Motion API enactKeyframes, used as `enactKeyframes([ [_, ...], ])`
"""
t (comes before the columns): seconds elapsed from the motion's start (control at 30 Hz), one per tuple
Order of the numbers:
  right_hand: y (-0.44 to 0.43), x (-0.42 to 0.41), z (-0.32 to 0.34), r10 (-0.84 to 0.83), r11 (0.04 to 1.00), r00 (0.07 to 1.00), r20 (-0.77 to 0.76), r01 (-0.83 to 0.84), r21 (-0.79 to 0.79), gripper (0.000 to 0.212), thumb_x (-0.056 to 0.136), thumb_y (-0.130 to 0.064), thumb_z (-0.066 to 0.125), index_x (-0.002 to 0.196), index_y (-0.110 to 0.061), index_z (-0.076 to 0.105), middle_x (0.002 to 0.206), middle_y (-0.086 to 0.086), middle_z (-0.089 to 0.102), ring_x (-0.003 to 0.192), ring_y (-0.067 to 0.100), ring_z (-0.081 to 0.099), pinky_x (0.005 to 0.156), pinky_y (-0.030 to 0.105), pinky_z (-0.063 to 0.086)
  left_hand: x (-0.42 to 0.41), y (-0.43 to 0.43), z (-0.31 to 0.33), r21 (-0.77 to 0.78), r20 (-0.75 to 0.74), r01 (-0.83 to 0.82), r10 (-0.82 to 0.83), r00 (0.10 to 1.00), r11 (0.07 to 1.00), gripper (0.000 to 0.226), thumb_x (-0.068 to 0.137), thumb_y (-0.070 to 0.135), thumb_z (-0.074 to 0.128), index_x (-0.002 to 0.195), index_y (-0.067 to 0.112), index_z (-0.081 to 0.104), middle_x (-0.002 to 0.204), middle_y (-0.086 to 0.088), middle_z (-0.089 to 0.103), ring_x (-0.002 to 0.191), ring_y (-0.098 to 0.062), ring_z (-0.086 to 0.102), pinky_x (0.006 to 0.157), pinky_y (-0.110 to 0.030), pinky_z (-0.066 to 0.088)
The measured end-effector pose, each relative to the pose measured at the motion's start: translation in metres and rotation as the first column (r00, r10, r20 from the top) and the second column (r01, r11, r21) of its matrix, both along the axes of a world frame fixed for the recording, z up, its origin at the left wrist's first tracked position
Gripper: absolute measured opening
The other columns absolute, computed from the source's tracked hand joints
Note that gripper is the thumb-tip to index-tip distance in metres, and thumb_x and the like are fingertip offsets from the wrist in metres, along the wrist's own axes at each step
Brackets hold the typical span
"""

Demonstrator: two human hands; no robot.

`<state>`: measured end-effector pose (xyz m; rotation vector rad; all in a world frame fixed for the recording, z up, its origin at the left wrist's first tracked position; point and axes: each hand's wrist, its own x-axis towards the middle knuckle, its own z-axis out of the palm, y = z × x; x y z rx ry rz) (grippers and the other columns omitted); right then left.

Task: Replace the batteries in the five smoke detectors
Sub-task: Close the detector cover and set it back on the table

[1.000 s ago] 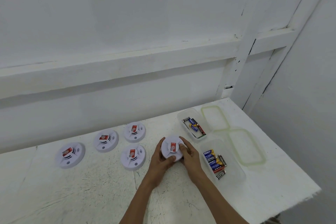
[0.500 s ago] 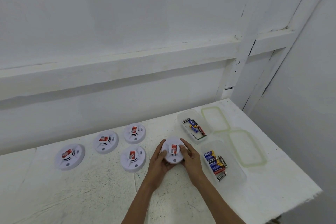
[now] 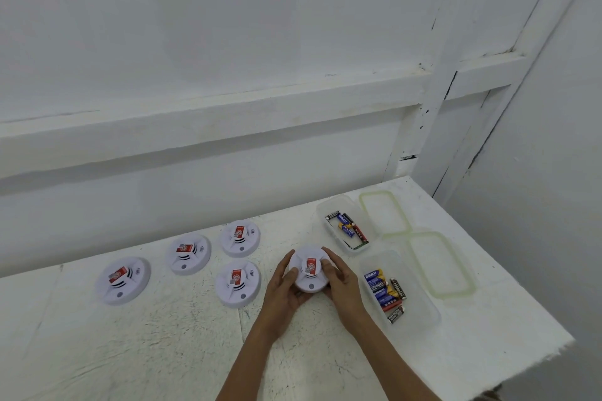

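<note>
I am gripping the smoke detector [image 3: 308, 273] from both sides, my left hand [image 3: 282, 291] curling round its left rim and my right hand [image 3: 342, 286] curling round its right. It is sitting mid-tabletop [image 3: 156, 355], perhaps slightly lifted. The near box [image 3: 423, 312] by the right edge is holding batteries [image 3: 382, 290].

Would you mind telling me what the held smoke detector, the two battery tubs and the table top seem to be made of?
Smoke detector: apparently moulded white plastic, smooth and matte, with a rounded rim. Near battery tub and far battery tub: clear, slightly frosted plastic; the batteries show through the walls. Table top: white-painted, rough and crackled; possibly wood or board, unclear underneath.
</note>
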<state>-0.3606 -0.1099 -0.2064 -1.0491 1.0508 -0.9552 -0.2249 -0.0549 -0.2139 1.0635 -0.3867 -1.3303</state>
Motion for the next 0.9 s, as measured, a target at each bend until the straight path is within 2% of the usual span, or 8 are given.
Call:
enactKeyframes([
  [0.6, 0.0006, 0.0011, -0.0007, -0.001, 1.000, 1.000, -0.020, 0.001, -0.004, 0.034, 0.099, -0.029, 0.061, 0.133, -0.027, 0.063, 0.127, -0.002, 0.070, 0.116, 0.019, 0.067, 0.100, 0.049, 0.054, 0.0005, -0.0001, -0.0013, 0.001, -0.022, -0.008, 0.008, 1.000, 1.000, 0.039, 0.107, 0.011, 0.049, 0.145, 0.020, 0.053, 0.141, -0.009, 0.066, 0.127, -0.034, 0.065, 0.098, -0.054, 0.058],
  [0.9, 0.0005, 0.0001, 0.0020, 0.005, 1.000, 1.000, -0.006, -0.005, 0.009, 0.035, 0.101, -0.024, 0.058, 0.135, -0.022, 0.061, 0.125, -0.001, 0.070, 0.115, 0.019, 0.068, 0.099, 0.049, 0.055, 0.0006, -0.0011, -0.0015, 0.004, -0.005, -0.004, 0.004, 1.000, 1.000, 0.040, 0.107, 0.011, 0.050, 0.146, 0.019, 0.053, 0.141, -0.009, 0.066, 0.127, -0.034, 0.065, 0.098, -0.054, 0.058],
])
